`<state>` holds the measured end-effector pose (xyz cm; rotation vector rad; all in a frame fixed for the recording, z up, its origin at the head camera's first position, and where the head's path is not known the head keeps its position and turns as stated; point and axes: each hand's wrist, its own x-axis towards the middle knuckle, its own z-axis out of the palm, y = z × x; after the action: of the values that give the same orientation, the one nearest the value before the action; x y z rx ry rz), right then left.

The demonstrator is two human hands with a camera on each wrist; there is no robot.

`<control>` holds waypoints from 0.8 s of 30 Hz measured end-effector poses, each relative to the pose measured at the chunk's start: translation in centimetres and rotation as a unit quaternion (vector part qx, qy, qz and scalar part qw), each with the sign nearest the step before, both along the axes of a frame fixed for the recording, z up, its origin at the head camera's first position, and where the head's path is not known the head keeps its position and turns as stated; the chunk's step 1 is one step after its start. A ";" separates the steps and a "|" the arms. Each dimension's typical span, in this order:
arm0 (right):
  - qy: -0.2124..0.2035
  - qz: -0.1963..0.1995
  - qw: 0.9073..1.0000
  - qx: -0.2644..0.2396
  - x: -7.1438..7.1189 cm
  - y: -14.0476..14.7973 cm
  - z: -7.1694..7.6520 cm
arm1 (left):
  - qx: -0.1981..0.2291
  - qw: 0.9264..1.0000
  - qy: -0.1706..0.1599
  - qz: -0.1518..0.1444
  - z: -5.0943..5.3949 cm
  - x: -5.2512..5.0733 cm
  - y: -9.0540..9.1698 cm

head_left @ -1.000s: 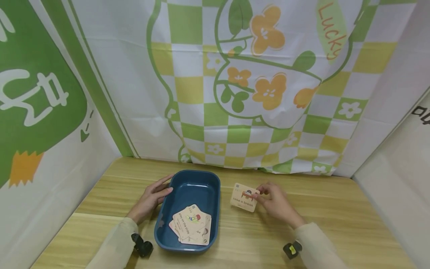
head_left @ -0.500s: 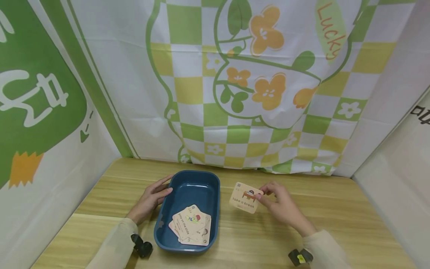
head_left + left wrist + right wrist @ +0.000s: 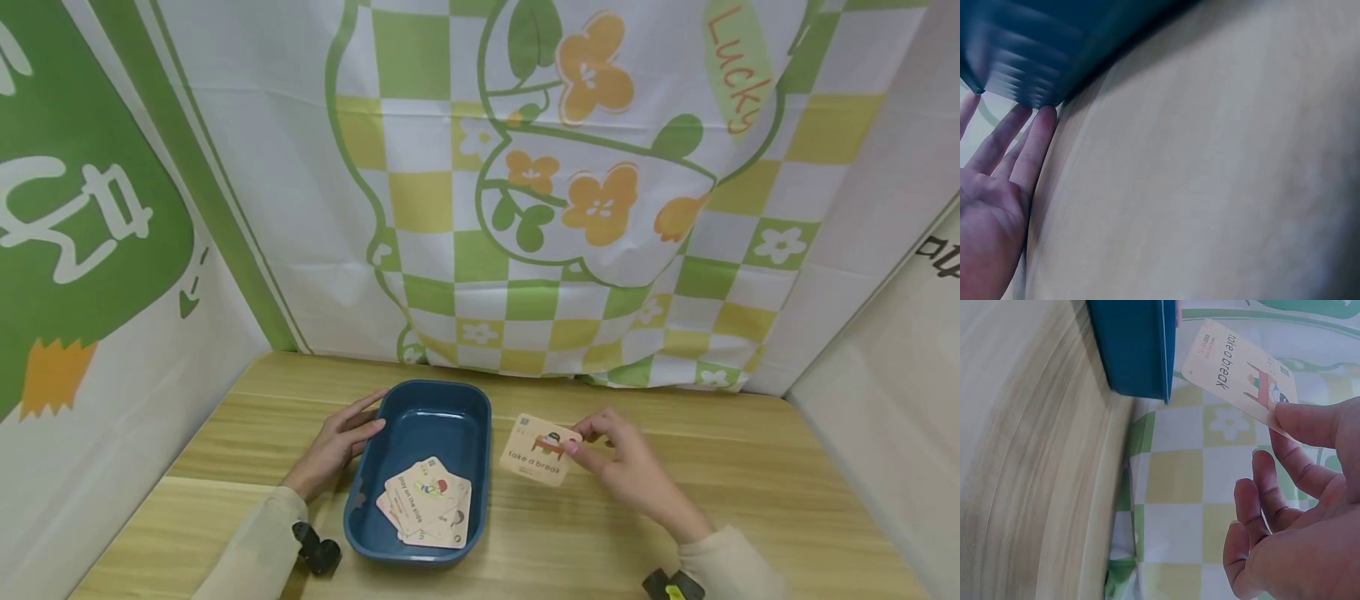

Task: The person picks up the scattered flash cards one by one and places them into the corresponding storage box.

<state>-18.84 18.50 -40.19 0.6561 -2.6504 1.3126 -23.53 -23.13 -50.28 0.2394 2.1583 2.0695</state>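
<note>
My right hand pinches a picture flashcard between thumb and forefinger at its right edge. The words "take a break" and a figure at a desk are printed on it. In the right wrist view the flashcard is held above the tabletop, and the other fingers curl loosely below it. A dark blue rectangular tray stands to the card's left, apart from it. Several flashcards overlap in the tray's near end, with "play on the slide" on top. My left hand touches the tray's left side with straight fingers.
The wooden table reaches up to a checked, flowered cloth hanging behind it. White walls with print stand at the left and right. A black wrist camera is strapped to each sleeve.
The held flashcard shifted slightly away from the tray, then moved left toward it and tilted somewhat. My right forearm moved a little right and nearer. The left hand and tray stayed still.
</note>
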 end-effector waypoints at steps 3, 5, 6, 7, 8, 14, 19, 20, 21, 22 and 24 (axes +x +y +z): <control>-0.004 0.006 1.000 -0.006 0.2 -0.3 -0.1 | 0.002 1.000 0.000 0.001 0.0 0.0 0.0; -0.009 0.011 1.000 -0.010 0.3 -0.6 -0.2 | 0.003 1.000 0.000 0.000 0.0 0.0 0.0; -0.011 0.012 1.000 -0.010 0.4 -0.7 -0.2 | 0.004 1.000 0.000 -0.001 0.0 0.0 0.0; -0.011 0.016 1.000 -0.009 0.4 -0.9 -0.3 | 0.004 1.000 0.001 -0.001 0.0 0.0 0.0; -0.010 0.018 1.000 -0.007 0.5 -1.0 -0.3 | 0.004 1.000 0.001 -0.001 0.0 0.0 0.0; -0.005 0.036 0.999 -0.005 0.8 -2.2 -0.2 | 0.002 1.000 0.000 -0.001 0.1 0.0 0.0; -0.002 0.056 0.998 -0.011 0.8 -3.3 -0.4 | 0.000 1.000 -0.007 0.005 0.1 0.0 0.1; -0.004 0.058 0.998 -0.011 0.8 -3.5 -0.4 | -0.001 1.000 -0.009 0.006 0.2 0.0 0.1; -0.005 0.061 0.998 -0.011 0.8 -3.8 -0.5 | -0.003 1.000 -0.009 0.005 0.2 0.0 0.1; -0.006 0.063 0.998 -0.012 0.8 -4.0 -0.5 | -0.005 1.000 -0.010 0.006 0.2 0.0 0.1; -0.008 0.066 0.998 -0.015 0.8 -4.6 -0.6 | -0.005 1.000 -0.010 0.005 0.2 0.0 0.1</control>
<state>-18.08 13.91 -40.77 0.8334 -2.6360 1.3927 -23.50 -23.01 -50.08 0.2054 2.1620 2.0573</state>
